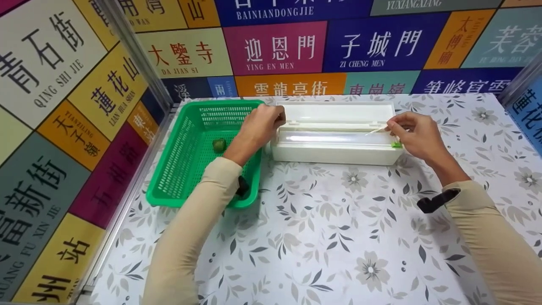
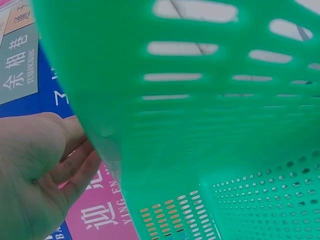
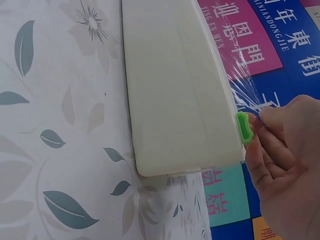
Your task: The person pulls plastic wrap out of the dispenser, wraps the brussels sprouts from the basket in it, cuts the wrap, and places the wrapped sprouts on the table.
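A white cling film dispenser (image 1: 334, 154) with its lid (image 1: 338, 111) raised sits at the back of the table. Clear cling film (image 1: 330, 137) spans its top, and a green slide cutter (image 3: 244, 128) is at its right end. My right hand (image 1: 417, 131) pinches the film's edge there; in the right wrist view the film (image 3: 245, 85) gathers in creases towards the fingertips. At the dispenser's left end, my left hand (image 1: 264, 120) has curled fingers and appears to pinch the film's other side. In the left wrist view the basket wall hides that hand's fingertips.
A green perforated basket (image 1: 169, 199) stands left of the dispenser, under my left forearm. Inside lies a small dark green lump (image 1: 219, 145), its kind unclear. Panels with street names (image 1: 275, 48) wall the table's back and left. A floral cloth (image 1: 322, 237) covers the table.
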The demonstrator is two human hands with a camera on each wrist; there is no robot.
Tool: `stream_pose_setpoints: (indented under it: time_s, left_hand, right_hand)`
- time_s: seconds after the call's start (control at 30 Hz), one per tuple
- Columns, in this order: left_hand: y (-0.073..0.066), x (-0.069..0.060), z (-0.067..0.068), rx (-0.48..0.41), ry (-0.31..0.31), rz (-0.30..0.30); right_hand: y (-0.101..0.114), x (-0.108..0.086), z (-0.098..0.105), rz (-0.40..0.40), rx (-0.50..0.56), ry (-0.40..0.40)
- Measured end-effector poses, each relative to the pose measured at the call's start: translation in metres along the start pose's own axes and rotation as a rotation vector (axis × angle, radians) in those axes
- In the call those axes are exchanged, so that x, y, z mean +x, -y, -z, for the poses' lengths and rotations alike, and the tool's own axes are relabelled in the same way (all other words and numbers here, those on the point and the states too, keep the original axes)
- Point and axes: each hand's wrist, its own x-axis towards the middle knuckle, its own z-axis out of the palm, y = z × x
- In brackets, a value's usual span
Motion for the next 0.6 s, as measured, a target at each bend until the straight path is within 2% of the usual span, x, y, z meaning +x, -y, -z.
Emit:
stream_pose_setpoints:
  time_s: [0.2,0.6]
  left_hand:
    - [0.0008,0.0002,0.0023,0.0,-0.014,-0.001]
    - [0.0036,-0.0027,0.0078,-0.03,-0.027,0.004]
  right_hand:
    - [-0.0006,0.0023,-0.0012,0.001,0.071,-0.03]
    - [0.0047,0.0017,0.0006,0.015,0.106,-0.088]
